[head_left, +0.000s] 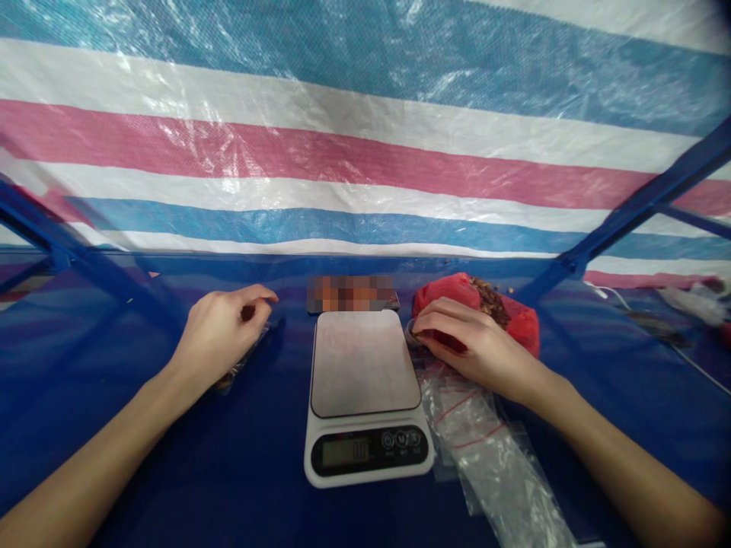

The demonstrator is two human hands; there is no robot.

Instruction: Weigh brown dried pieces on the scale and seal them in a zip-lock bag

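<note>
A white kitchen scale (365,365) stands between my hands, its plate bare and its display reading zero. My left hand (222,331) hovers left of it, fingers loosely curled, thumb and forefinger slightly apart with nothing visible between them. Below that hand a small clear packet (234,371) with brown contents lies partly hidden. My right hand (480,342) is beside a red plastic bag (522,323) of brown dried bits (489,301). Its fingertips are pinched at a small pale rounded edge (411,333), whose kind I cannot make out.
Several clear zip bags (485,449) with red lines lie right of the scale. Behind it sits a flat box with a blurred picture (354,294). Blue metal bars (605,221) rise on both sides, with a striped tarp (343,152) behind. A white cable (697,369) runs at far right.
</note>
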